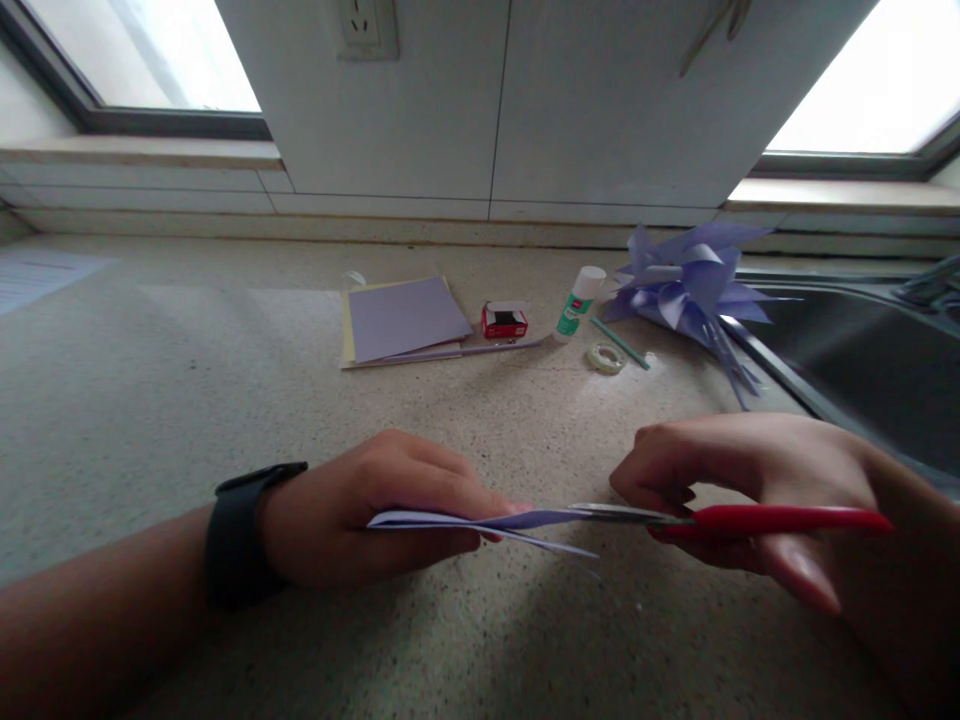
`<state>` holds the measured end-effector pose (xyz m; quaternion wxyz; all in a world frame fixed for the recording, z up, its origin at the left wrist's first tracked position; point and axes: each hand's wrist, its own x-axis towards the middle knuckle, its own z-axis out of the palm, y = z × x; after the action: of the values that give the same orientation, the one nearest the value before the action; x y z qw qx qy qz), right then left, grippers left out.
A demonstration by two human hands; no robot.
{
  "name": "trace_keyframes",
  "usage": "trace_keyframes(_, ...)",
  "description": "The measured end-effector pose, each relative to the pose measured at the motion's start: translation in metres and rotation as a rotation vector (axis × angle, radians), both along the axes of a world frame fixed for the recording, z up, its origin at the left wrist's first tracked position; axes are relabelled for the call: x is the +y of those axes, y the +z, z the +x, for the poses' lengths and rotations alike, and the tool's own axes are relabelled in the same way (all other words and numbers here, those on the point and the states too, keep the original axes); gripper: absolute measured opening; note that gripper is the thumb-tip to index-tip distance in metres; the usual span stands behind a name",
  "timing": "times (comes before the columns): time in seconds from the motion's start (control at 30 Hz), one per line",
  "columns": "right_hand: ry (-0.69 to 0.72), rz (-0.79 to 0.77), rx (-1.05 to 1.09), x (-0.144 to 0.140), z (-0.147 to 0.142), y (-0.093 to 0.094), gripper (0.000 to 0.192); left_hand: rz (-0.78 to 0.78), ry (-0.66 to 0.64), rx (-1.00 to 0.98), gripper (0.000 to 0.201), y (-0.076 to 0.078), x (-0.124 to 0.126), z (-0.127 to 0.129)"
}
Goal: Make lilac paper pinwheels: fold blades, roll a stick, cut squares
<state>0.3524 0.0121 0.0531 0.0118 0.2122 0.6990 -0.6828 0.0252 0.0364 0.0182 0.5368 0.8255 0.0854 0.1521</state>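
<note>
Left hand: the left hand is closed around a folded sheet of pale purple paper, thumb on top and fingers curled beneath, holding it flat and edge-on to the camera just above the table. A black watch sits on its wrist.
Right hand: the right hand is closed on a pair of scissors with red handles, fingers wrapped over them.
Paper: it reaches from the left hand toward the right, and its free end meets the scissor blades between the two hands. A thin strip hangs slightly lower along its near edge.
Scissors: the metal blades point left into the paper and look nearly closed; how far they have gone into the sheet cannot be told from this angle.
Further back on the table: a stack of paper sheets, purple on top of yellow, lies flat near the middle. Just right of it sits a small red box, then a glue stick with a green label lying tilted, a roll of clear tape, and a green pencil beside the tape.
Paper flower: a purple paper flower made of looped strips rests by the edge of the sink, well apart from both hands.
Background: a tiled wall with a socket rises behind the table.
</note>
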Motion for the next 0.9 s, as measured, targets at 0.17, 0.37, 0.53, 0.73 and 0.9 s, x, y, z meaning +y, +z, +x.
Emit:
trace_keyframes(0.17,0.005,0.085,-0.136,-0.002,-0.009,0.003,0.052,0.006,-0.024,0.018,0.038,0.001,-0.001,-0.001)
trace_keyframes(0.37,-0.027,0.003,-0.171,-0.002,-0.010,0.005,0.071,-0.013,0.013,0.020,0.037,-0.001,0.000,-0.001)
trace_keyframes(0.53,-0.039,0.023,-0.130,-0.002,-0.011,0.005,0.067,-0.020,-0.032,0.026,0.037,0.001,0.001,-0.001)
trace_keyframes(0.73,-0.063,-0.141,-0.166,-0.003,-0.006,-0.002,0.060,-0.053,-0.004,0.028,0.038,0.004,0.000,0.001)
trace_keyframes(0.9,-0.167,-0.285,-0.177,-0.007,0.001,-0.017,0.057,-0.028,0.011,0.002,0.033,0.002,0.000,0.002)
